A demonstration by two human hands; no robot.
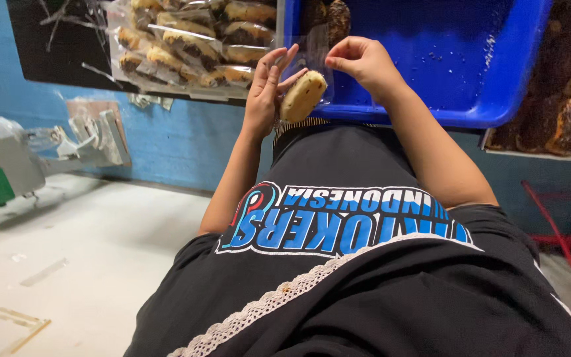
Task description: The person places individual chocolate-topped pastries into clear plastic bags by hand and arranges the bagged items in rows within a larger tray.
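Head view: big blue tray [497,99] sits ahead, wrapped pastries [186,46] piled left of it. Left hand [266,92] cups a bun [303,96] from behind, fingers spread, while right hand [365,63] pinches the clear wrapper [313,49] open, probably to keep the mouth wide.

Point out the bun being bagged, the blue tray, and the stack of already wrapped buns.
bun [302,96], head view, on its pale speckled side.
blue tray [497,99], head view, on its near right rim.
wrapped buns [186,46], head view, on a middle packet of the pile.
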